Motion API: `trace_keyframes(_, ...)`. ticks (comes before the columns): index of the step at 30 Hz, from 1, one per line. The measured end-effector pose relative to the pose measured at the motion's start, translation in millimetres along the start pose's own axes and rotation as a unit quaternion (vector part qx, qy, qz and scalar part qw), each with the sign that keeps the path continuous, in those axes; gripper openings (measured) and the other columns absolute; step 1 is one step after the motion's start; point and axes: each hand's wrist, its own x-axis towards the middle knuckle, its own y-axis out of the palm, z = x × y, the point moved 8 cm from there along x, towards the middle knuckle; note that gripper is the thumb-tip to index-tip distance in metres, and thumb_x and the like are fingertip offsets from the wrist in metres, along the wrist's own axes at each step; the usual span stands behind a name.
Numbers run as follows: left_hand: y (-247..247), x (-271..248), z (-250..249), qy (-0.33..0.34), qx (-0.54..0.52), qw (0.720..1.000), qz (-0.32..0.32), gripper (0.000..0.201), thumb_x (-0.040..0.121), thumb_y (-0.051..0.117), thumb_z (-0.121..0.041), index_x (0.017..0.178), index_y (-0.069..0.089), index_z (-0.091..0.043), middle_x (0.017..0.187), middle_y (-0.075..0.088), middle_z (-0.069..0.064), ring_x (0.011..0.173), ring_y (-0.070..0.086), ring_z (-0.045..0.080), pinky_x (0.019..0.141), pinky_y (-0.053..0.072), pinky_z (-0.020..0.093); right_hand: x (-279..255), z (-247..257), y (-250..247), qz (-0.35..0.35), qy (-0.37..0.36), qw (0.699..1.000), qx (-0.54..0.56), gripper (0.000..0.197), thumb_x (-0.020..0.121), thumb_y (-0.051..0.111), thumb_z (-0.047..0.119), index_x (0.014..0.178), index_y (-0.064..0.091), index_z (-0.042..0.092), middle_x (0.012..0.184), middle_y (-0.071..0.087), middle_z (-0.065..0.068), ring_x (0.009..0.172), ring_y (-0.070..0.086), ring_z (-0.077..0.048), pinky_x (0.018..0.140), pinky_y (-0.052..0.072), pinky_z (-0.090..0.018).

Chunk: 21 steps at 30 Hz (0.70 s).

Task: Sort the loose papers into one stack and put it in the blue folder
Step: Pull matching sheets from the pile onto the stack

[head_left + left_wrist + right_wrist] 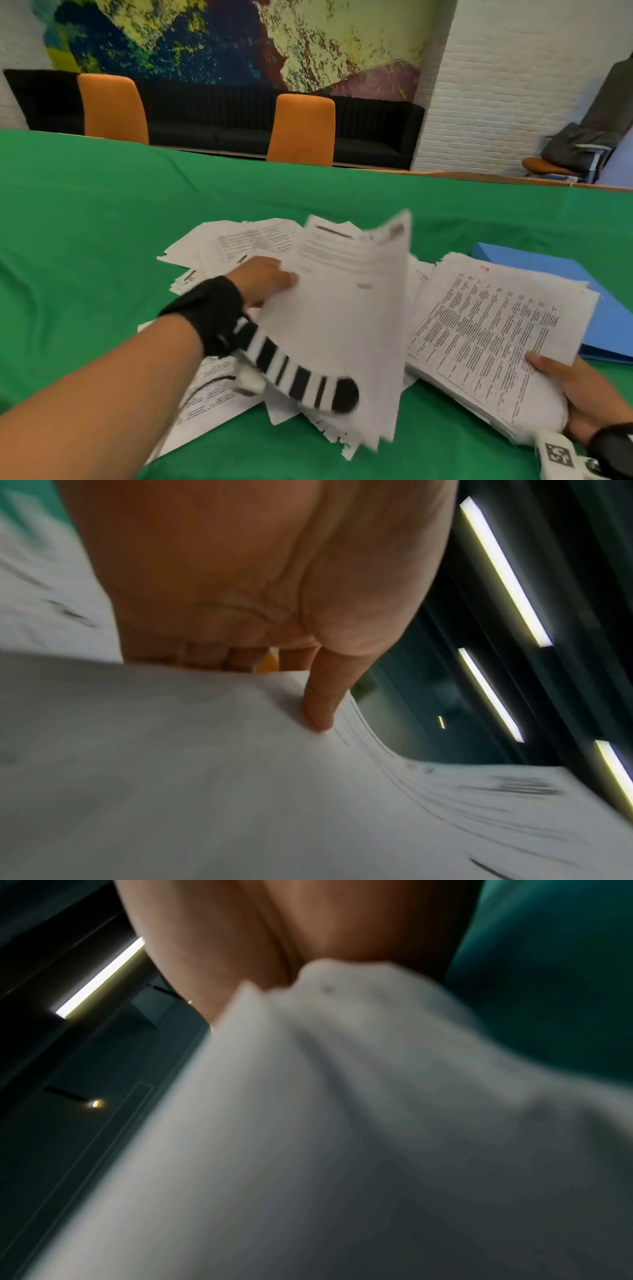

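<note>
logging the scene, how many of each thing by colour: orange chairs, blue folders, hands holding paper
orange chairs: 2
blue folder: 1
hands holding paper: 2, left hand on a lifted bundle of sheets, right hand on the printed stack
total: 5

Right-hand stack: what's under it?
The stack that the right hand holds overlaps the blue folder at its far right edge, with loose papers beside it on the green tablecloth. What lies beneath its middle is covered.
</note>
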Motion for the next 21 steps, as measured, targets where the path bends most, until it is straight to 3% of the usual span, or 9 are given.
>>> trace_keyframes(2, 29.9, 2.5, -15.4, 0.019, 0.178, 0.984, -0.023, 0.044, 0.097, 0.058, -0.033, 0.135, 0.056, -0.01, 0.139, 0.058, 0.005, 0.124, 0.056, 0.026, 0.104, 0.042, 0.034, -0.3, -0.8, 1.9, 0.0, 0.006, 1.0, -0.014, 0.047, 0.099, 0.053, -0.001, 0.143, 0.054, 0.017, 0.134, 0.066, -0.019, 0.119, 0.063, -0.044, 0.109, 0.037, -0.07)
trace_keyframes(7, 56.7, 26.7, -19.6, 0.029, 0.314, 0.949, -0.027, 0.051, 0.096, 0.059, -0.027, 0.144, 0.049, -0.014, 0.146, 0.05, 0.008, 0.131, 0.05, 0.026, 0.105, 0.043, 0.033, -0.2, -2.0, 5.8, 0.009, 0.001, 0.999, -0.036, 0.048, 0.097, 0.055, -0.002, 0.141, 0.054, 0.015, 0.132, 0.066, -0.021, 0.118, 0.064, -0.043, 0.109, 0.038, -0.07)
trace_keyframes(9, 58.8, 29.9, -19.4, 0.035, 0.321, 0.946, -0.029, 0.032, 0.093, 0.062, -0.022, 0.124, 0.062, -0.013, 0.128, 0.06, 0.009, 0.107, 0.059, 0.023, 0.085, 0.05, 0.029, 0.0, -1.3, 5.6, 0.01, -0.003, 0.999, -0.041, 0.046, 0.097, 0.056, -0.002, 0.14, 0.055, 0.013, 0.13, 0.068, -0.021, 0.115, 0.065, -0.043, 0.108, 0.041, -0.067)
trace_keyframes(10, 57.9, 29.7, -21.3, 0.049, 0.318, 0.946, -0.038, 0.013, 0.092, 0.063, -0.02, 0.103, 0.065, -0.014, 0.111, 0.063, 0.009, 0.088, 0.058, 0.019, 0.069, 0.047, 0.026, 0.8, -1.0, 4.6, 0.008, -0.004, 0.999, -0.041, 0.045, 0.097, 0.057, -0.001, 0.14, 0.055, 0.012, 0.129, 0.068, -0.021, 0.114, 0.066, -0.042, 0.107, 0.042, -0.066)
trace_keyframes(11, 54.8, 28.5, -22.7, 0.066, 0.313, 0.946, -0.049, 0.009, 0.091, 0.064, -0.019, 0.083, 0.059, -0.016, 0.093, 0.06, 0.007, 0.073, 0.051, 0.016, 0.058, 0.038, 0.024, 0.7, -0.9, 4.7, 0.008, -0.004, 0.999, -0.046, 0.045, 0.097, 0.057, -0.001, 0.139, 0.055, 0.012, 0.129, 0.069, -0.021, 0.113, 0.067, -0.042, 0.106, 0.043, -0.066)
trace_keyframes(12, 47.6, 27.4, -22.3, 0.081, 0.304, 0.947, -0.065, 0.024, 0.09, 0.065, -0.018, 0.071, 0.051, -0.018, 0.08, 0.054, 0.003, 0.065, 0.045, 0.014, 0.054, 0.032, 0.024, 0.3, -1.0, 5.0, 0.009, -0.002, 0.999, -0.048, 0.044, 0.097, 0.057, 0.0, 0.138, 0.056, 0.012, 0.128, 0.07, -0.02, 0.112, 0.068, -0.042, 0.105, 0.044, -0.066)
trace_keyframes(14, 23.9, 17.7, -21.2, 0.1, 0.287, 0.949, -0.091, 0.033, 0.09, 0.065, -0.017, 0.065, 0.044, -0.017, 0.07, 0.049, 0.0, 0.062, 0.045, 0.016, 0.054, 0.032, 0.026, -0.7, -0.6, 4.6, 0.011, 0.001, 0.999, -0.046, 0.042, 0.097, 0.057, 0.0, 0.137, 0.056, 0.012, 0.125, 0.071, -0.02, 0.112, 0.068, -0.042, 0.105, 0.045, -0.064)
trace_keyframes(17, -36.1, 0.5, -9.2, 0.111, 0.281, 0.943, -0.142, 0.023, 0.09, 0.066, -0.019, 0.073, 0.055, -0.007, 0.08, 0.062, 0.01, 0.076, 0.06, 0.03, 0.065, 0.046, 0.033, -3.1, 1.0, 5.6, 0.021, -0.002, 0.999, -0.047, 0.041, 0.097, 0.056, 0.0, 0.136, 0.057, 0.014, 0.123, 0.072, -0.019, 0.111, 0.068, -0.042, 0.105, 0.045, -0.065)
trace_keyframes(21, -105.5, -26.8, 35.4, 0.069, 0.282, 0.939, -0.185, 0.028, 0.09, 0.068, -0.016, 0.068, 0.051, -0.012, 0.069, 0.057, 0.008, 0.062, 0.053, 0.025, 0.055, 0.034, 0.028, -6.8, 5.7, 9.5, 0.032, -0.009, 0.999, -0.039, 0.041, 0.094, 0.059, 0.001, 0.133, 0.059, 0.013, 0.124, 0.072, -0.02, 0.112, 0.068, -0.044, 0.105, 0.043, -0.069)
